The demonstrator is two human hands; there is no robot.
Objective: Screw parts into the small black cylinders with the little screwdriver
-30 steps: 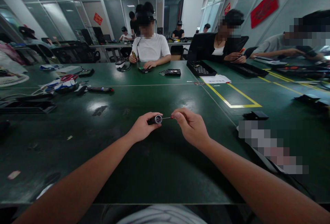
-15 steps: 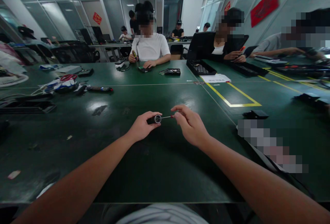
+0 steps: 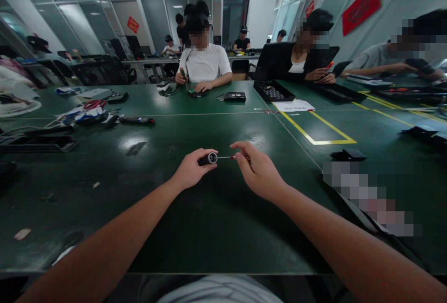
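Observation:
My left hand (image 3: 190,171) grips a small black cylinder (image 3: 208,158) with a silver ring at its open end, held level just above the green table (image 3: 195,210). My right hand (image 3: 258,172) pinches a thin red-handled screwdriver (image 3: 233,157) whose metal shaft points left into the cylinder's silver end. Both hands hover at the middle of the table, a short gap between them.
A black block (image 3: 348,155) lies to the right near yellow floor-tape lines (image 3: 314,128). Scissors, cables and a marker (image 3: 101,112) clutter the left; a black tray (image 3: 38,142) sits at far left. Other people work across the table with black trays (image 3: 272,91).
My hands drew slightly apart, so more of the screwdriver's shaft shows between them. Both shifted a little upward in view; the grips stay the same.

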